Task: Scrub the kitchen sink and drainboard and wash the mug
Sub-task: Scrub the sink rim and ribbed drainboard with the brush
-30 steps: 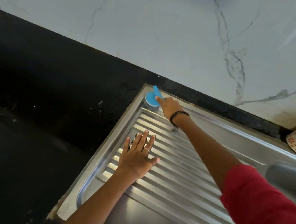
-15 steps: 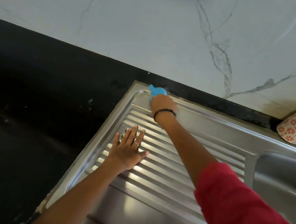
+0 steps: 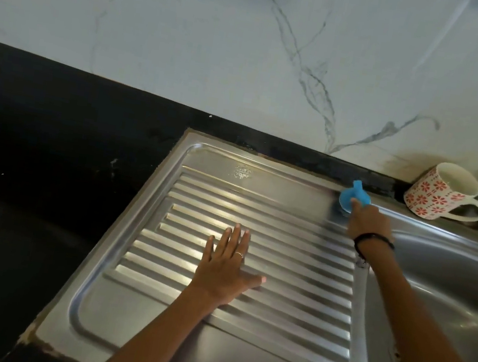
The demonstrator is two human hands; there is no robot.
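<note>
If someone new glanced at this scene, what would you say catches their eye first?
Probably the bright blue round plastic scrubber at the far edge of the ribbed stainless steel drainboard, held in the grip of the right hand. Next, the left hand lying flat with fingers spread on the ribs. Then the white ceramic mug with red flowers at the far right, against the marble wall.

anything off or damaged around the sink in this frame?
Two things. The mug stands tilted at the back ledge by the wall, not flat. The counter edge at the drainboard near-left corner looks chipped, with pale ragged patches. Otherwise normal: right hand works the blue scrubber, left hand lies flat on the ridges.
</note>
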